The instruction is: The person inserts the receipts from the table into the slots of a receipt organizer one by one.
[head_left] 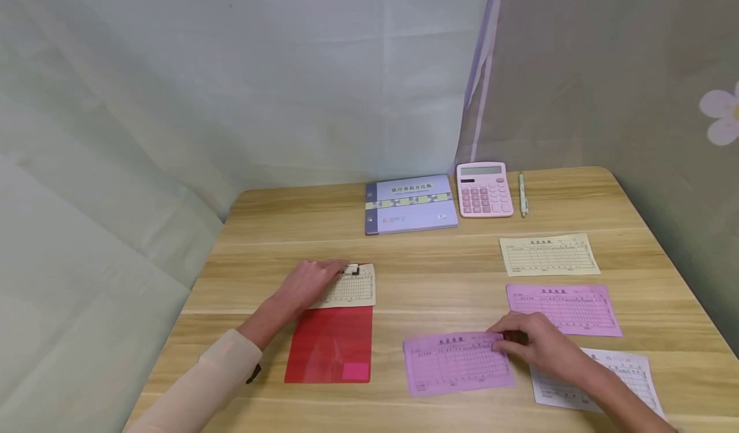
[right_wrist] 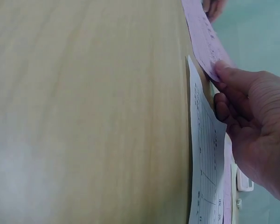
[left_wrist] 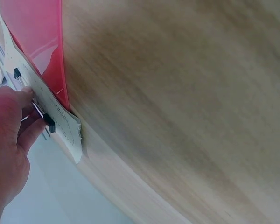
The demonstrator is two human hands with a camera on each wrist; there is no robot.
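A red clipboard [head_left: 330, 337] lies left of the middle of the table, with a cream printed form [head_left: 353, 290] across its top end. My left hand [head_left: 308, 283] is at that end, and in the left wrist view its fingers pinch the metal clip [left_wrist: 38, 108] with black end caps. Between thumb and fingers, my right hand [head_left: 537, 343] holds a pink printed form [head_left: 450, 365] by its right edge, to the right of the clipboard. Under the right forearm lies a white printed form [head_left: 626, 372], partly hidden by it.
A second pink form [head_left: 568, 308] and another cream form [head_left: 550, 255] lie at the right, one behind the other. Along the back are a purple account book [head_left: 411, 205], a pink calculator [head_left: 484, 189] and a pen [head_left: 523, 194]. Curtains [head_left: 346, 86] hang behind the table.
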